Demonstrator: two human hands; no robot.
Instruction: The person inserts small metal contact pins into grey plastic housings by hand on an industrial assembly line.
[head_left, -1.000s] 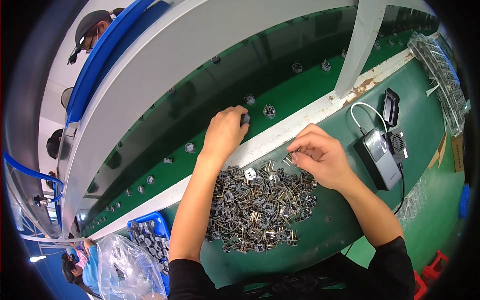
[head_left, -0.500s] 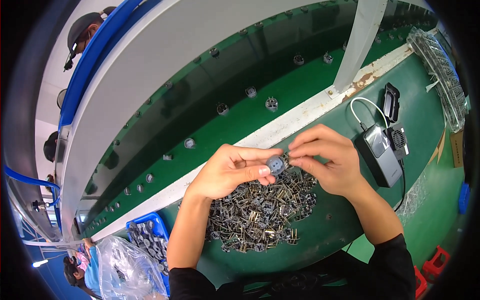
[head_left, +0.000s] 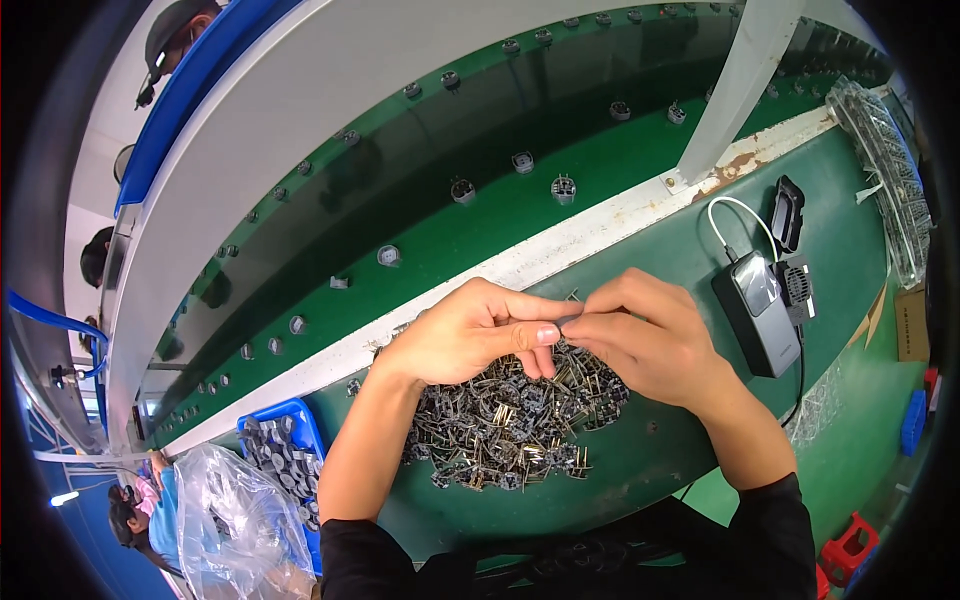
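My left hand [head_left: 470, 335] and my right hand [head_left: 648, 338] meet above the bench, thumbs and fingertips pinched together on one small round grey plug housing [head_left: 568, 321]. Most of the housing is covered by the fingers, and only a sliver of grey shows. Whether a metal-pinned insert sits in it cannot be made out. Right beneath both hands spreads a heap of small dark inserts with brass-coloured pins [head_left: 510, 425].
A green conveyor belt [head_left: 430, 220] carrying scattered plug parts runs behind a white rail [head_left: 530, 258]. At left, a blue tray [head_left: 313, 425] of grey housings stands beside a clear plastic bag [head_left: 235, 510]. A power bank [head_left: 757, 315] with a white cable lies at right.
The housing's round face, visible earlier between the hands, is now turned and mostly covered. My right fingers have closed in against the left ones. The belt parts have shifted slightly in view.
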